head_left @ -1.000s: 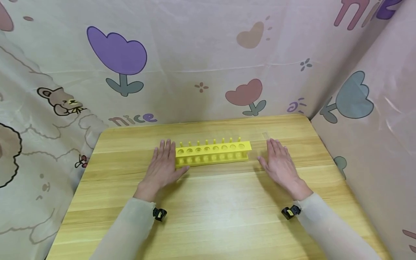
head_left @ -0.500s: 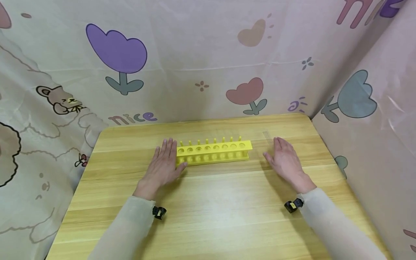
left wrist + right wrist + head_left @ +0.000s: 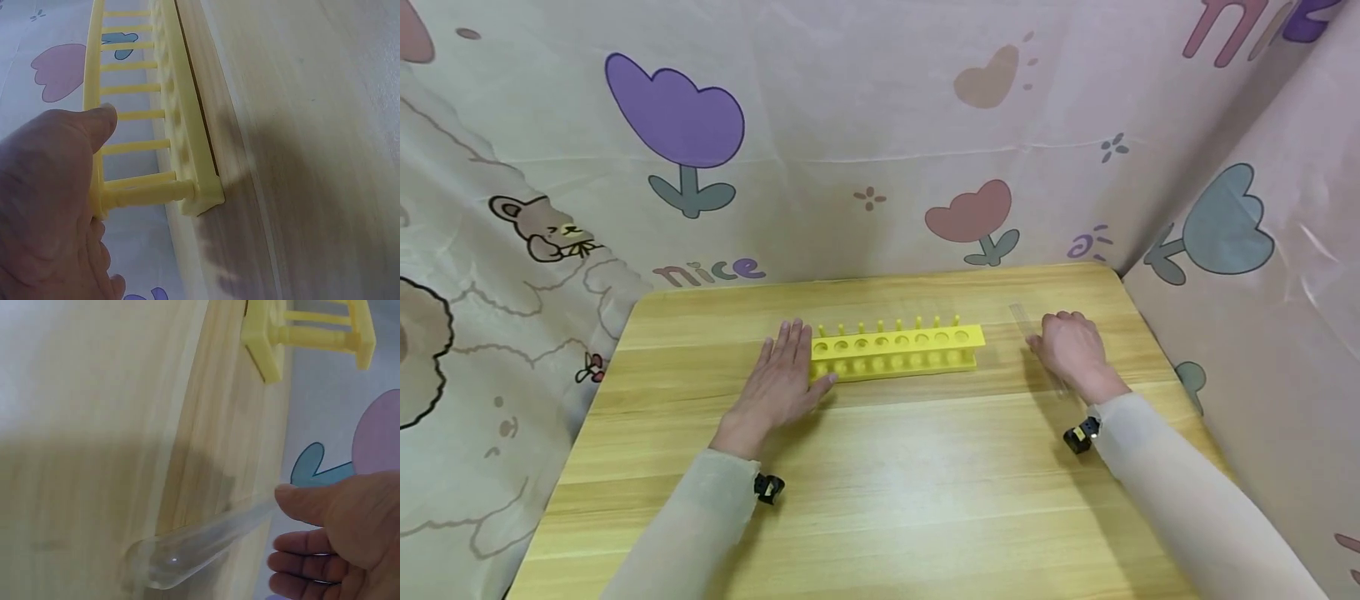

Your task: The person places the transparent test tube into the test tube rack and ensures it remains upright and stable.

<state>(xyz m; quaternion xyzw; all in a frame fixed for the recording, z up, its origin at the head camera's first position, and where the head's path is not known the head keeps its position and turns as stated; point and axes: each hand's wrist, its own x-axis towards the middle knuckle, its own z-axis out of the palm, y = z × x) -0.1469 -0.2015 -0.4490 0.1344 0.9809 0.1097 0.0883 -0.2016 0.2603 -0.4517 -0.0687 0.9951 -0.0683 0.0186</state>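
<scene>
A yellow test tube rack (image 3: pixel 895 352) lies across the table, with a row of holes and a row of upright pegs behind them. Against its left end rests my left hand (image 3: pixel 777 385), fingers straight and thumb reaching along the front. The left wrist view shows that thumb (image 3: pixel 100 125) on the rack's upper plate (image 3: pixel 94 56). To the right of the rack, a clear test tube (image 3: pixel 1018 315) lies slantwise. Over it my right hand (image 3: pixel 1072 350) has curled fingers and holds the tube; in the right wrist view the thumb touches the glassy tube (image 3: pixel 200 544), whose rounded end points away.
The wood-grain table (image 3: pixel 910 500) reaches back to a patterned curtain (image 3: pixel 820 167) on the far side. More curtain hangs at left and right. Small black cameras sit on both wrists. The rack's right end (image 3: pixel 262 344) is near the tube.
My right hand has moved right, away from the rack, and its straight fingers have curled over the test tube. The left hand stays at the rack's left end.
</scene>
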